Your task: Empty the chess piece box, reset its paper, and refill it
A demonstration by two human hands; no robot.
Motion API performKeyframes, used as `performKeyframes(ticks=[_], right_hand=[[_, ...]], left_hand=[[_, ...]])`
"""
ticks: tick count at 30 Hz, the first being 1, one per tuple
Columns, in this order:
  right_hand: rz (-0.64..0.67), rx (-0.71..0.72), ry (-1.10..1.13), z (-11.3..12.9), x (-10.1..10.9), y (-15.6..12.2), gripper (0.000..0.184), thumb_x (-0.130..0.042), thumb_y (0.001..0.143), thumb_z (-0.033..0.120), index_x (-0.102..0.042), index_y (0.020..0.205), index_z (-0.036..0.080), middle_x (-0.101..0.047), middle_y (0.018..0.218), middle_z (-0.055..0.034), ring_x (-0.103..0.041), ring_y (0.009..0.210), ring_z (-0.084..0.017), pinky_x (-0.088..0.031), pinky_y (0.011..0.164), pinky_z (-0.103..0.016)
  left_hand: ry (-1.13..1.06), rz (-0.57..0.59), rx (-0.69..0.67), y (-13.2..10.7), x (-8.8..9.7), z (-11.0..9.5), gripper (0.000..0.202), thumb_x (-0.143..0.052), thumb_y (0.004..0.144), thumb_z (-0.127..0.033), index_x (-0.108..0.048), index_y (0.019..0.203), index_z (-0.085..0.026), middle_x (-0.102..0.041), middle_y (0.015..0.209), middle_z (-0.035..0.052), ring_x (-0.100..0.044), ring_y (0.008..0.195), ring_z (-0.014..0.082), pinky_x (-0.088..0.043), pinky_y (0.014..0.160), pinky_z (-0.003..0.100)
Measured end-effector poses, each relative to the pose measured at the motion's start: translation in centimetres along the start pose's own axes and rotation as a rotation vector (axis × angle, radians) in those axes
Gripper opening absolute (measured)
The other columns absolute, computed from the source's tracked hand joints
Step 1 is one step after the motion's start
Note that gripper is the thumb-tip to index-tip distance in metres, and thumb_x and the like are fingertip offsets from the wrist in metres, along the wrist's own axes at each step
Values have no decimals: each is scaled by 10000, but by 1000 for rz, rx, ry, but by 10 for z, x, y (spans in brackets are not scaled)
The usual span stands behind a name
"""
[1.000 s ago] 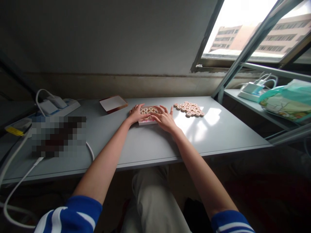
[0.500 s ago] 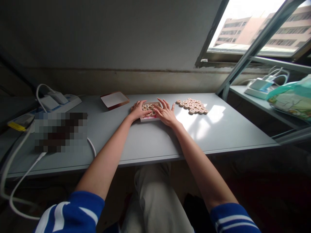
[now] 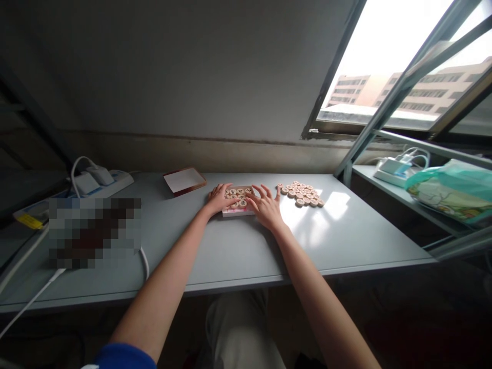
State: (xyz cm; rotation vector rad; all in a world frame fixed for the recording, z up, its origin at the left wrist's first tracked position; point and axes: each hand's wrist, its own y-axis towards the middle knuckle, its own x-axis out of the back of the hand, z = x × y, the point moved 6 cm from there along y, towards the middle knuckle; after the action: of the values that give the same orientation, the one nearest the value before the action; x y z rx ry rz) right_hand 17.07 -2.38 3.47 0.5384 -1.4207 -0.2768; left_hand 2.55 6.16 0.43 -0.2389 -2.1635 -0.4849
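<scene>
I have my left hand (image 3: 217, 200) at nine o'clock on the box (image 3: 239, 212) of discs (image 3: 240, 192), right hand (image 3: 268, 209) at three; both spread.

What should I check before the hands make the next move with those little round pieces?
1. Box flat on the desk: ok.
2. Left hand at the box's left side: ok.
3. Right hand at its right side: ok.
4. Boxed pieces fully uncovered: not ok, hands partly hide some.
5. Right hand off the loose pieces: cannot tell, they overlap in view.
6. Lid-like tray apart from the box: ok.
</scene>
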Motion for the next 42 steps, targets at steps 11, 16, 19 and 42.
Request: performKeyframes(ticks=[11,16,19,42], right_hand=[[178,-94,98,-9,-18,7,462,-160,896,486,-371,1266,308,-328,1350,-36,-217,1249,-234,-65,985,-593],[187,-104,104,-12,-21,9,464,-180,881,523,-394,1242,326,-352,1334,-29,-213,1249,-244,-30,976,-615],[120,-92,93,-10,-18,8,475,-200,877,527,-336,1282,319,-321,1354,-36,-219,1246,-234,-30,984,-603],[34,-182,71,-15,-7,6,449,-188,890,500,-409,1236,319,-399,1299,-29,-257,1227,-225,-26,988,-567]], left_hand=[[-16,0,22,-2,3,-3,564,-566,686,-465,-416,1179,-238,-453,1221,55,-391,1168,219,-300,986,345],[-28,-16,44,-2,3,-2,529,-560,698,-433,-428,1168,-231,-456,1208,58,-389,1166,217,-306,981,340],[-21,-24,51,-1,2,-1,503,-547,710,-424,-435,1161,-230,-463,1191,62,-398,1152,223,-314,970,351],[-25,-68,-2,6,-5,9,439,-510,740,-391,-459,1141,-219,-487,1171,67,-424,1123,235,-317,968,374]])
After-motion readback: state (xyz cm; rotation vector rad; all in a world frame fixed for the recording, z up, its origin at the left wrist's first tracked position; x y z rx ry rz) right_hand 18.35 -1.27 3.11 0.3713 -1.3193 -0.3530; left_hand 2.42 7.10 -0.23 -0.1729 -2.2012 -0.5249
